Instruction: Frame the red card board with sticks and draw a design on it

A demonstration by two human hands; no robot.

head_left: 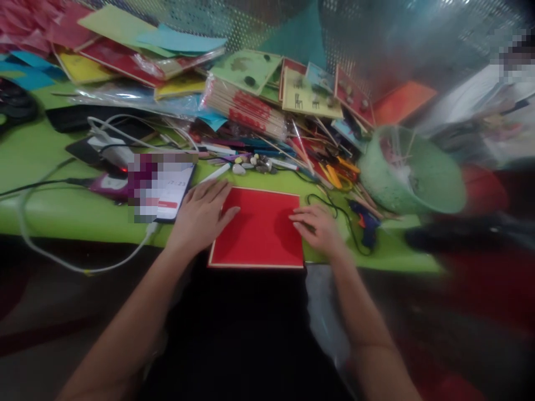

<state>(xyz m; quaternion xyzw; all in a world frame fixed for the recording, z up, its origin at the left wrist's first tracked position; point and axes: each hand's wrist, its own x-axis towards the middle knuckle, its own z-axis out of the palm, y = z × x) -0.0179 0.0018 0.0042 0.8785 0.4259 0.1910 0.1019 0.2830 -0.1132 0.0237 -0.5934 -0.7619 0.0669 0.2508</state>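
A red rectangular board (261,231) with a pale border lies at the near edge of the green table. My left hand (204,214) rests along its left side, fingers stretched out and the thumb reaching over the red surface. Over the right edge of the board hovers or rests my right hand (317,225), its fingers slightly apart with nothing seen between them; contact is hard to tell. Beside my left hand lies a phone (171,195) with a lit screen, partly blurred out. Several small stones (253,164) sit just beyond the board.
A blue glue gun (368,223) with a dark cord lies to the right, near a green bowl (434,167). Pens, sticks and orange-handled scissors (332,174) crowd behind the board. Decorated cards (311,92) and a bundle of sticks (244,108) stand behind. A white cable (54,259) loops over the front edge.
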